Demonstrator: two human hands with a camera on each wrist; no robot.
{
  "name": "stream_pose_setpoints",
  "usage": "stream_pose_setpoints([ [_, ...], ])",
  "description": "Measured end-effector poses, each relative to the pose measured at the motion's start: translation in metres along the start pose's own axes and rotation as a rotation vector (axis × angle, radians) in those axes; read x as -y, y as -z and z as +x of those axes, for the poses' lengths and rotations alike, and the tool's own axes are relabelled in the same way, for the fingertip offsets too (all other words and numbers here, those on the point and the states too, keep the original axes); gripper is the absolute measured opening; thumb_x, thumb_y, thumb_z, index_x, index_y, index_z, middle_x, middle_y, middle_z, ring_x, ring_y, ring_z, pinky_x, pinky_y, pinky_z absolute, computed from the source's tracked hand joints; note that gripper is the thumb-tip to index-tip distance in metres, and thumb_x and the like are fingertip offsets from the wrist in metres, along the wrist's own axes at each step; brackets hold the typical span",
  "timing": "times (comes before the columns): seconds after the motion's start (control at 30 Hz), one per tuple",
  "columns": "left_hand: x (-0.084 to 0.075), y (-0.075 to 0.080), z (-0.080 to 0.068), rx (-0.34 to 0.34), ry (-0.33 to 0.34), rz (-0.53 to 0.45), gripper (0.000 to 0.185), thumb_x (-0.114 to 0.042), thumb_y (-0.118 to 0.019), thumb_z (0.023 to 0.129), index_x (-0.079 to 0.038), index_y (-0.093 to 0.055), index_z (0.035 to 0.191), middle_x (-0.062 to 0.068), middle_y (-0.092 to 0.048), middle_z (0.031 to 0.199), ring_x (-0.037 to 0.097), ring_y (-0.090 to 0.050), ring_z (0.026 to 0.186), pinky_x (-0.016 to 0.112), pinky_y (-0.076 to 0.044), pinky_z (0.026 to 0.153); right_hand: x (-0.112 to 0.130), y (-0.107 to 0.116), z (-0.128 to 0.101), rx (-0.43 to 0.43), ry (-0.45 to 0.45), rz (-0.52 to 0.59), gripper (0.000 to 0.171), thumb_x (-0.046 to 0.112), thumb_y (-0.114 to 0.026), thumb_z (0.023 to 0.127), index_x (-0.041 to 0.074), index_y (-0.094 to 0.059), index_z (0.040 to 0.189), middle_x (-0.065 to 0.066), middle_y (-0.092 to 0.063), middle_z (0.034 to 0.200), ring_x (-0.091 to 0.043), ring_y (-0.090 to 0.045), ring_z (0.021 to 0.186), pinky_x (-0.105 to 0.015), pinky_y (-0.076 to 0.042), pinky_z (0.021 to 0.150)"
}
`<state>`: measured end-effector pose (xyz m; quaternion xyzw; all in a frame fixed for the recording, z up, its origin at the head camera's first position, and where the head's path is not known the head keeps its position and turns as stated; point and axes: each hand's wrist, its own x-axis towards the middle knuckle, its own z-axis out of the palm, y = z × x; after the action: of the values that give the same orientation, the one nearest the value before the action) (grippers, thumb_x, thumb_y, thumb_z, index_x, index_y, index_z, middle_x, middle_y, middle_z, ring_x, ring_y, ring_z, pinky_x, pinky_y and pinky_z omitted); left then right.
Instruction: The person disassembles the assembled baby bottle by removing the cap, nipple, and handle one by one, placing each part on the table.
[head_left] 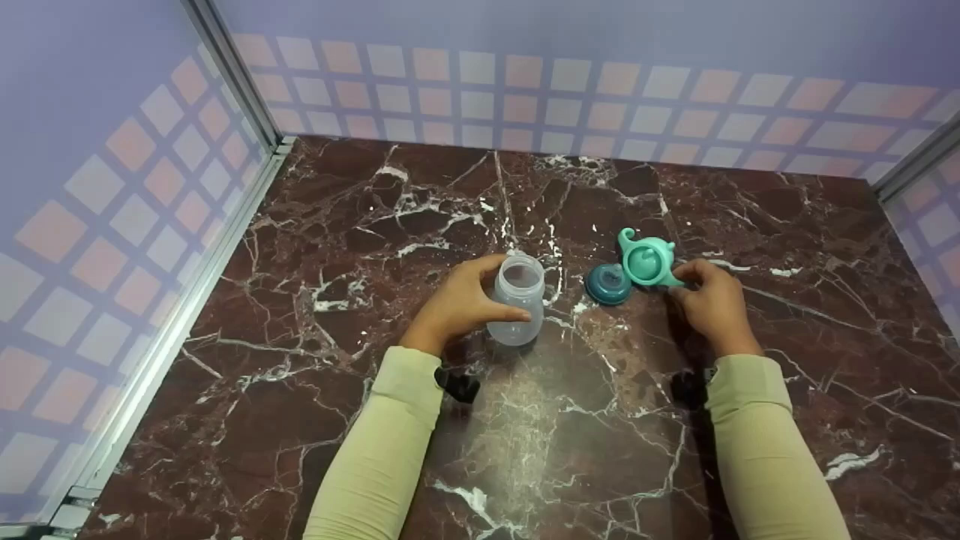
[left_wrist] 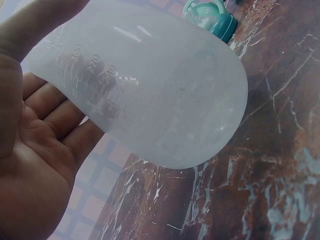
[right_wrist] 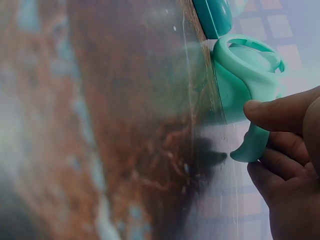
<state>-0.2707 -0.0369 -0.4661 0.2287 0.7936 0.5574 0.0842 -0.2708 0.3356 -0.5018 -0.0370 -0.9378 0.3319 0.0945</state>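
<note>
A translucent baby bottle (head_left: pixel 516 298) without a cap stands on the dark red marble table (head_left: pixel 375 225); my left hand (head_left: pixel 459 304) grips its body, thumb on the near side. The left wrist view shows the bottle (left_wrist: pixel 160 85) against my palm and fingers (left_wrist: pixel 55 120). To the right lies a light green handle ring (head_left: pixel 646 259) with two curved handles. My right hand (head_left: pixel 709 300) pinches its near handle, seen close in the right wrist view as the ring (right_wrist: pixel 245 70) with thumb and fingers (right_wrist: pixel 280 112) round the handle (right_wrist: pixel 252 145). A dark teal cap (head_left: pixel 608 283) lies beside the ring.
Walls with a pink and white checked pattern (head_left: pixel 525 97) close in the table at the back and both sides, with metal rails (head_left: pixel 225 225) along the left edge. Both forearms wear pale yellow-green sleeves (head_left: pixel 382 450).
</note>
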Motion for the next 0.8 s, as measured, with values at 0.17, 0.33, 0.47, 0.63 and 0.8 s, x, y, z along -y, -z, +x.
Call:
stream_pose_setpoints([
  [0.17, 0.0002, -0.0010, -0.0007, -0.009, 0.021, 0.014, 0.075, -0.025, -0.092, 0.061, -0.021, -0.061, 0.129, -0.004, -0.067, 0.116, 0.013, -0.062, 0.106, 0.037, -0.048, 0.099, -0.0009, -0.0009, 0.0008, -0.002, 0.001, 0.003, 0.020, 0.002, -0.067, 0.085, -0.001, -0.065, 0.105, -0.022, -0.068, 0.108, -0.037, -0.062, 0.103, -0.051, -0.047, 0.091],
  [0.33, -0.0005, -0.0007, -0.0004, -0.002, 0.018, 0.012, 0.076, -0.026, -0.093, 0.060, -0.020, -0.061, 0.129, -0.004, -0.068, 0.116, 0.013, -0.062, 0.107, 0.036, -0.048, 0.099, -0.0004, -0.0003, 0.0002, 0.005, -0.005, -0.001, 0.021, 0.002, -0.066, 0.085, 0.000, -0.066, 0.106, -0.022, -0.068, 0.109, -0.037, -0.062, 0.104, -0.050, -0.047, 0.092],
  [0.47, -0.0011, -0.0005, 0.0001, 0.005, 0.009, 0.003, 0.076, -0.027, -0.093, 0.060, -0.020, -0.061, 0.128, -0.004, -0.068, 0.116, 0.013, -0.063, 0.106, 0.035, -0.048, 0.099, 0.0003, 0.0009, -0.0002, 0.007, -0.008, -0.006, 0.021, 0.003, -0.066, 0.085, 0.001, -0.066, 0.106, -0.021, -0.069, 0.110, -0.036, -0.062, 0.104, -0.049, -0.047, 0.092],
  [0.63, -0.0011, -0.0009, 0.0010, 0.010, -0.003, -0.012, 0.075, -0.027, -0.092, 0.061, -0.021, -0.061, 0.129, -0.004, -0.068, 0.116, 0.013, -0.063, 0.106, 0.036, -0.048, 0.099, -0.0007, 0.0014, -0.0006, -0.002, 0.008, -0.009, 0.022, 0.003, -0.067, 0.084, 0.001, -0.066, 0.106, -0.021, -0.069, 0.110, -0.037, -0.063, 0.105, -0.050, -0.047, 0.092],
  [0.8, -0.0020, -0.0013, 0.0016, 0.013, -0.017, -0.012, 0.075, -0.026, -0.092, 0.062, -0.021, -0.061, 0.130, -0.004, -0.068, 0.116, 0.012, -0.063, 0.107, 0.035, -0.048, 0.099, -0.0004, 0.0023, -0.0013, 0.006, 0.002, -0.010, 0.025, 0.005, -0.067, 0.085, 0.002, -0.067, 0.109, -0.020, -0.068, 0.113, -0.038, -0.061, 0.109, -0.051, -0.046, 0.095],
])
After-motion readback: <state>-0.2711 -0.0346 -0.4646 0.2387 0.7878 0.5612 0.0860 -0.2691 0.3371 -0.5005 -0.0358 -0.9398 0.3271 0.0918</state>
